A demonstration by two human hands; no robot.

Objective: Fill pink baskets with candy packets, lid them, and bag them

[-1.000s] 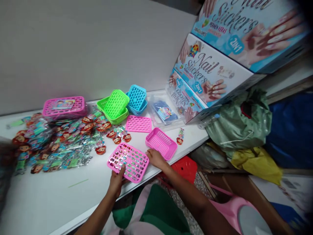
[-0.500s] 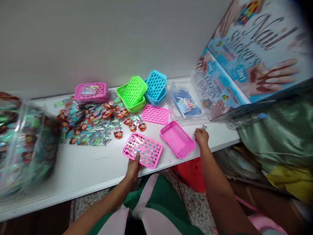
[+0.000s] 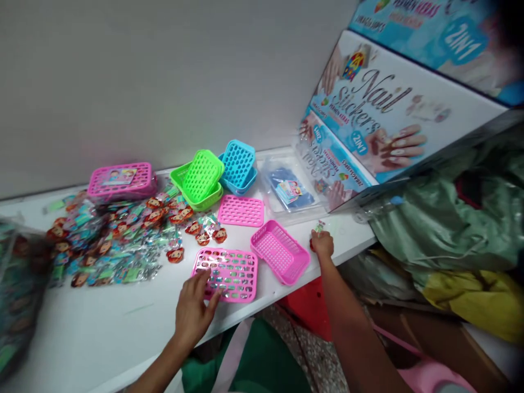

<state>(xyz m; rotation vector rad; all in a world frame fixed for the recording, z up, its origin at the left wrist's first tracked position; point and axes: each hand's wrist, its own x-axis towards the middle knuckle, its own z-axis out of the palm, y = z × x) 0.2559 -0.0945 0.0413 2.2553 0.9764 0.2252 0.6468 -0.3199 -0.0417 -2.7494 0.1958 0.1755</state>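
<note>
My left hand (image 3: 194,305) has its fingers spread over the left side of a pink lidded basket (image 3: 226,275). Through the lid's slots small shiny packets show inside. My right hand (image 3: 322,243) is closed on a small sachet (image 3: 320,226), whose pale green end sticks up past the fingers. Just left of that hand stands an uncovered pink basket (image 3: 280,252) with nothing in it. A loose pink lid (image 3: 241,210) lies behind it. Sachets with red-haired doll heads (image 3: 123,245) make a spread pile to the left.
Behind are a green basket (image 3: 200,177), a blue basket (image 3: 239,166) and a closed pink basket (image 3: 121,180). A clear package (image 3: 289,183) lies by stacked nail sticker boxes (image 3: 368,103). A bulging clear bag (image 3: 20,295) is at far left; green sacking (image 3: 442,213) at right.
My left hand has let go of the lidded basket's front edge and opened over its left side. That basket now lies squarer to me. My right hand still holds the sachet. The view has shifted.
</note>
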